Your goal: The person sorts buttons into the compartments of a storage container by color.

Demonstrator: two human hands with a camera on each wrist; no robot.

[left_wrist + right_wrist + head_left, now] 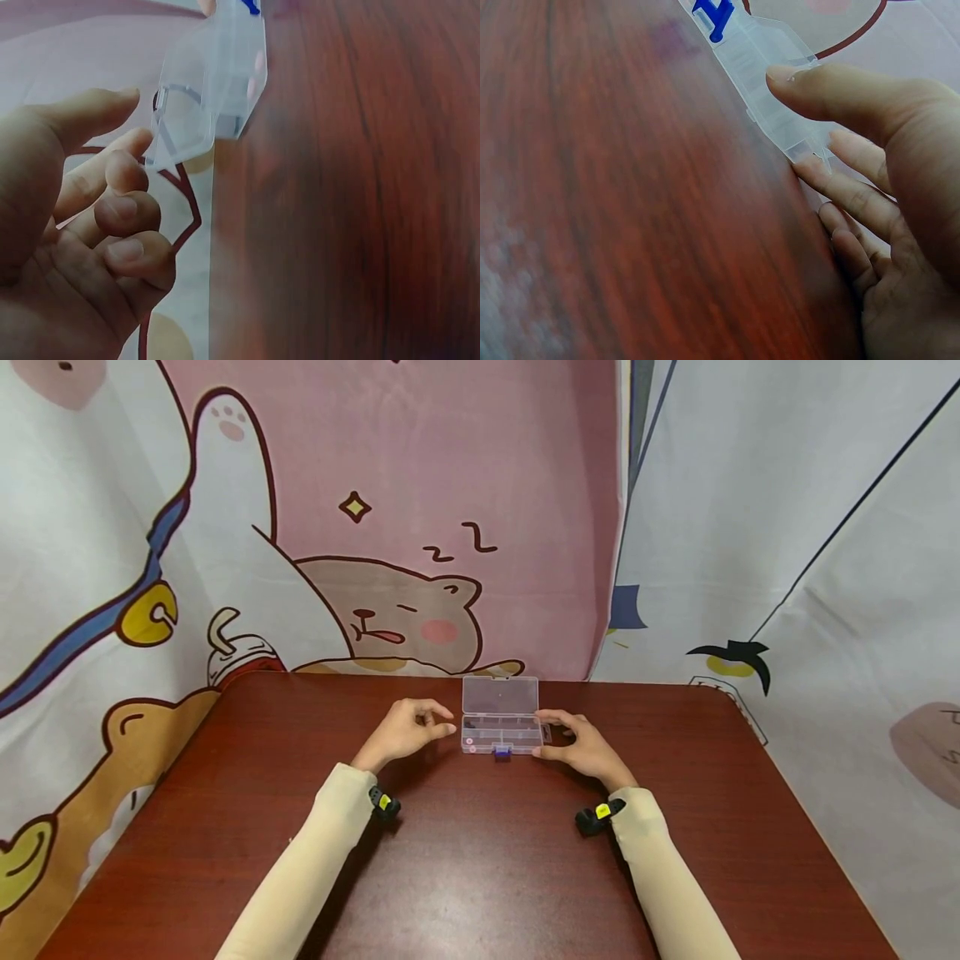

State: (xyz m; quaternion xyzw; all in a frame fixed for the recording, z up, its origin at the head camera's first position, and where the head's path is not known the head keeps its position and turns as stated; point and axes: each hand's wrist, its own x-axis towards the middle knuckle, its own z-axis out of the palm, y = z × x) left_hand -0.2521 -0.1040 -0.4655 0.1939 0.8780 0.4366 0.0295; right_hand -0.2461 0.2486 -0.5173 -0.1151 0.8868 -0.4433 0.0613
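Note:
A clear plastic compartment box stands on the table with its lid raised at the back. Its blue latch faces the front. Small pink pieces lie in a front-left compartment, and something dark sits behind them, too small to make out. My right hand holds the box's right end between thumb and fingers; the thumb is at the box in the right wrist view. Left of the box, apart from it, my left hand hovers with loosely bent fingers and nothing between them.
The brown wooden table ends just behind the box. A printed cloth with cartoon animals hangs along its back edge and at both sides. Each wrist wears a small black camera, such as the left one.

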